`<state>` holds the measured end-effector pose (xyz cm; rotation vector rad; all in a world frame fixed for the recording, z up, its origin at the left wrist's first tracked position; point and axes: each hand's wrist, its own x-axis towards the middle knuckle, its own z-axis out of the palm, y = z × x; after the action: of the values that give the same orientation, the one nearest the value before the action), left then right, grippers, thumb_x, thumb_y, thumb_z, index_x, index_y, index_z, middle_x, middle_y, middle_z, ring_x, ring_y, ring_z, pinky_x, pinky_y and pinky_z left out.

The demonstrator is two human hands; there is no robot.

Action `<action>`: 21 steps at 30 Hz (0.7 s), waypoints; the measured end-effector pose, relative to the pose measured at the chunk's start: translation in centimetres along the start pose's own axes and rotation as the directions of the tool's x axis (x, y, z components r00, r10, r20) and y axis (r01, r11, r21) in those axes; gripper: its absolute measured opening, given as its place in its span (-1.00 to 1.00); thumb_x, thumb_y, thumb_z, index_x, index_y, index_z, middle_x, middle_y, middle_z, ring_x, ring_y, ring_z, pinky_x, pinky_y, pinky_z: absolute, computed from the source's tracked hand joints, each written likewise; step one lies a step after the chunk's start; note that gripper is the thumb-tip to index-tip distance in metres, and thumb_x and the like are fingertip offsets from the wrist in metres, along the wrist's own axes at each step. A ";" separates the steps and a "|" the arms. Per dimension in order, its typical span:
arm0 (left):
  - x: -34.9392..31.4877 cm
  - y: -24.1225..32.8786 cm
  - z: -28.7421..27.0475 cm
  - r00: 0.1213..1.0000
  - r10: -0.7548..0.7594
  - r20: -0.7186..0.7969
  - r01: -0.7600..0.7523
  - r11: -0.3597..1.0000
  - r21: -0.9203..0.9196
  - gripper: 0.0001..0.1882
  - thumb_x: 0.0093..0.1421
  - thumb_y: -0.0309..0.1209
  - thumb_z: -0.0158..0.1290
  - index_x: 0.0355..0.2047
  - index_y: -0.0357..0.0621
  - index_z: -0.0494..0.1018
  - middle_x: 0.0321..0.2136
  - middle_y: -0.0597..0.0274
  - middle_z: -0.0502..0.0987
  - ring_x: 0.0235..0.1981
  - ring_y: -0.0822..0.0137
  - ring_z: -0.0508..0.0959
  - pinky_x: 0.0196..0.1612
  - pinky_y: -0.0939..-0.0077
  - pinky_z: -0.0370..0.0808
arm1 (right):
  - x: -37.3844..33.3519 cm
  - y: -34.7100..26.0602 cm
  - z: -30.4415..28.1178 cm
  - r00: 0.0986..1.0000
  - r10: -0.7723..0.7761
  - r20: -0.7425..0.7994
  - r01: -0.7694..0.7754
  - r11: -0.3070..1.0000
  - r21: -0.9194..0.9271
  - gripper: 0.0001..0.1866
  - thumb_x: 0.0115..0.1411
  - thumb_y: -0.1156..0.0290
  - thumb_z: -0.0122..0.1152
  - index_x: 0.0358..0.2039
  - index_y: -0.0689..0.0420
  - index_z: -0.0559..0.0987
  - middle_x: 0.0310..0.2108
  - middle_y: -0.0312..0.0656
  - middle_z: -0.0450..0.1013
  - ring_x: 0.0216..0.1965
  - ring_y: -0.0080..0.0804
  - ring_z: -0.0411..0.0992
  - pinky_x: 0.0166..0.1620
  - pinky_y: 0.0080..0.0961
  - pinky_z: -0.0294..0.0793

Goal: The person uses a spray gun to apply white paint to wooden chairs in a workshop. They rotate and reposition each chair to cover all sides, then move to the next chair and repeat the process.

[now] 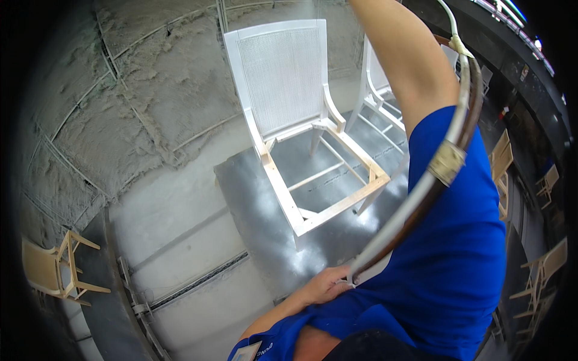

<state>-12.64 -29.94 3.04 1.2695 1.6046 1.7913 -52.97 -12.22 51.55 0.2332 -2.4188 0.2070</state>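
In front of me stands a chair (280,75) with a white-coated back and an open seat frame (337,207) whose rails show partly bare wood. My left hand (328,285) is low, near my body, with its fingers closed on a hose (394,231). The hose is a taped white and brown bundle that curves up over my right upper arm. My right arm (415,60) reaches up and forward past the top edge, so the right hand is out of the picture. The chair stands apart from my left hand.
A grey metal plate (241,198) lies under the chair. Another white chair (376,90) stands behind it to the right. Bare wooden chairs stand at the far left (63,271) and along the right side (503,159). A wall caked with grey residue (174,66) is at the back left.
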 end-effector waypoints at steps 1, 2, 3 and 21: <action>-0.8 0.1 -0.2 0.999 -0.023 -0.025 0.022 0.999 -0.039 -0.74 0.39 -0.34 0.12 -0.01 -0.23 0.51 -0.13 0.07 0.64 -0.09 0.09 0.66 0.03 0.30 0.54 | -0.4 1.6 0.4 1.000 0.000 -0.019 -0.002 0.997 -0.074 -0.76 0.19 0.36 0.11 -0.23 0.08 0.71 -0.48 0.02 0.63 -0.48 -0.16 0.65 -0.39 -0.20 0.63; -1.6 0.2 -0.5 0.999 -0.024 -0.048 0.021 0.997 -0.071 -0.75 0.39 -0.34 0.12 -0.02 -0.23 0.52 -0.14 0.07 0.64 -0.10 0.10 0.66 0.02 0.30 0.55 | -0.9 3.3 0.8 0.999 -0.006 -0.036 0.000 0.989 -0.149 -0.75 0.19 0.35 0.13 -0.20 0.04 0.72 -0.47 0.01 0.64 -0.46 -0.14 0.66 -0.36 -0.20 0.64; -2.3 0.3 -0.7 0.999 -0.034 -0.034 0.033 0.999 -0.041 -0.75 0.39 -0.34 0.12 -0.03 -0.23 0.52 -0.15 0.07 0.64 -0.11 0.10 0.66 0.01 0.31 0.55 | -1.9 4.9 1.2 0.999 -0.012 -0.045 0.002 0.975 -0.222 -0.74 0.18 0.35 0.15 -0.17 0.00 0.73 -0.45 0.01 0.64 -0.45 -0.13 0.66 -0.33 -0.20 0.64; -6.8 -1.8 3.2 0.992 0.125 0.008 -0.123 0.982 -0.145 -0.58 0.24 -0.50 0.18 0.10 -0.33 0.47 -0.13 -0.02 0.65 -0.10 -0.03 0.67 -0.04 0.22 0.57 | -28.7 8.1 13.3 0.749 -0.199 0.632 0.217 0.975 0.051 -0.49 0.19 0.40 0.33 0.19 -0.10 0.62 -0.13 -0.06 0.68 -0.12 -0.07 0.65 0.07 -0.23 0.59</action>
<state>-7.12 -33.17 -1.27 1.3384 1.3862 1.9281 -41.65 -3.89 22.03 0.6520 -3.0352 -0.0188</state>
